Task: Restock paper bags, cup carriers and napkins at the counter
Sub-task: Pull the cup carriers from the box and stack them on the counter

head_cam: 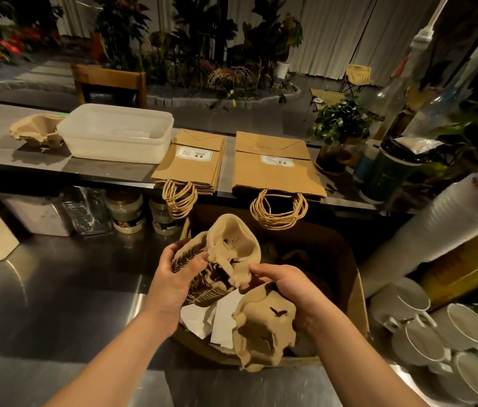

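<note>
- The left hand (177, 279) has its grip curled round a nested stack of pulp cup carriers (217, 265), thumb across the front, holding it above the open cardboard box (359, 301).
- The right hand (292, 292) pinches the edge of the top carrier with its thumb, while its curled fingers also hold a separate carrier (264, 330) that hangs below.
- Judged step: peeling single carriers off the stack so they can go up to the bench (3, 136).
- To do it well, hold the stack firmly low down and pull the top carrier at its rim, straight along the nesting, since pulp tears if it is twisted.
- A few carriers (33, 132) already lie on the bench, just beside the translucent plastic tub (117, 133); new ones belong there, cups facing the same way.
- Two piles of paper bags (192, 161) lie flat on the bench, handles over the edge.
- White napkins (211, 321) show in the box, under the hands.
</note>
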A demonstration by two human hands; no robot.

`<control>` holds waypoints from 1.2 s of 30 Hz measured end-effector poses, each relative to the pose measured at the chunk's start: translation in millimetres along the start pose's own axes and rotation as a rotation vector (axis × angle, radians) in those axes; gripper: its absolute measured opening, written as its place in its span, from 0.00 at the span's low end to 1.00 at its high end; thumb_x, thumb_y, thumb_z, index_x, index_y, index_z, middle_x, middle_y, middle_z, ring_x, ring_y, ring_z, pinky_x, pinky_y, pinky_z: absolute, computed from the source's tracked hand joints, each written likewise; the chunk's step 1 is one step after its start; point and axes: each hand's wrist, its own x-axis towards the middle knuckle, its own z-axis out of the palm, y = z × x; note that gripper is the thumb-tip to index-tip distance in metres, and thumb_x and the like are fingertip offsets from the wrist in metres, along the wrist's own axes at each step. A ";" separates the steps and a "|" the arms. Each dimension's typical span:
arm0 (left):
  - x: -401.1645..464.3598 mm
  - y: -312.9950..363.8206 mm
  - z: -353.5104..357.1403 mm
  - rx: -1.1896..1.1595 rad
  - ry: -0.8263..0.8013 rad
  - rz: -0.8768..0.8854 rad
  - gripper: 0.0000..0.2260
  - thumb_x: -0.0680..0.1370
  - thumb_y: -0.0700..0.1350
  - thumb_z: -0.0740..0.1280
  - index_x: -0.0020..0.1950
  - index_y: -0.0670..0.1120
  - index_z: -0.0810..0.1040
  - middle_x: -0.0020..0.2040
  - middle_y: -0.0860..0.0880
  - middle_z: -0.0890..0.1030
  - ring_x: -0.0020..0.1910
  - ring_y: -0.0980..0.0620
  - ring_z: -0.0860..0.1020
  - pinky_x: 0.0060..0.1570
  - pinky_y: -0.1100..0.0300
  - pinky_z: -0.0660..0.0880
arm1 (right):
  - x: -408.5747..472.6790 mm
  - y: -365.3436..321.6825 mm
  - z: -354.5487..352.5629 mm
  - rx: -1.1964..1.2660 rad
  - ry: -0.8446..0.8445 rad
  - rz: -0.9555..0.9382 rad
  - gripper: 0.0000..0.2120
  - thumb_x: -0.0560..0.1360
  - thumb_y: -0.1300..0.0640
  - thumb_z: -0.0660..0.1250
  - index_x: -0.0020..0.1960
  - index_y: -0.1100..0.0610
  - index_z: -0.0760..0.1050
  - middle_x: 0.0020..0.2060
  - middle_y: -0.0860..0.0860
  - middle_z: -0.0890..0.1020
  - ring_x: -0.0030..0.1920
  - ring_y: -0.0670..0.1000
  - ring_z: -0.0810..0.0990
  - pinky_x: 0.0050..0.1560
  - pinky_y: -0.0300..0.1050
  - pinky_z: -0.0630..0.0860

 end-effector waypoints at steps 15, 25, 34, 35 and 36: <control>3.6 -4.3 0.4 -0.117 -0.006 -0.132 0.34 0.66 0.57 0.77 0.70 0.50 0.73 0.59 0.42 0.85 0.56 0.40 0.84 0.53 0.45 0.80 | 0.1 -20.1 -14.9 -0.461 0.042 -0.163 0.27 0.77 0.34 0.64 0.29 0.52 0.79 0.28 0.48 0.78 0.31 0.46 0.77 0.48 0.43 0.77; -8.7 16.6 12.5 0.012 -0.107 -0.392 0.29 0.65 0.62 0.71 0.61 0.47 0.83 0.54 0.40 0.86 0.57 0.37 0.83 0.59 0.43 0.77 | -27.2 -50.9 -4.1 0.553 0.296 -0.740 0.16 0.77 0.41 0.64 0.41 0.54 0.75 0.29 0.46 0.79 0.30 0.45 0.80 0.34 0.42 0.80; -14.4 24.6 10.2 -0.072 -0.152 -0.476 0.24 0.67 0.63 0.69 0.49 0.45 0.89 0.53 0.38 0.86 0.53 0.37 0.82 0.52 0.46 0.76 | -11.3 -12.0 22.3 -0.143 0.299 -1.171 0.09 0.77 0.43 0.68 0.44 0.47 0.79 0.39 0.43 0.82 0.41 0.43 0.80 0.40 0.37 0.77; -14.0 25.4 9.3 -0.101 -0.162 -0.479 0.24 0.68 0.64 0.68 0.48 0.46 0.89 0.53 0.38 0.86 0.52 0.37 0.82 0.52 0.46 0.76 | -9.0 -7.5 22.6 -0.217 0.282 -1.182 0.06 0.77 0.47 0.66 0.44 0.47 0.79 0.39 0.42 0.82 0.41 0.44 0.81 0.40 0.35 0.77; -13.9 26.8 8.4 -0.128 -0.167 -0.481 0.25 0.68 0.64 0.67 0.47 0.46 0.89 0.52 0.38 0.86 0.50 0.37 0.82 0.52 0.46 0.76 | -6.8 -3.5 22.9 -0.297 0.276 -1.189 0.06 0.78 0.48 0.66 0.45 0.47 0.79 0.40 0.42 0.82 0.42 0.45 0.81 0.40 0.35 0.77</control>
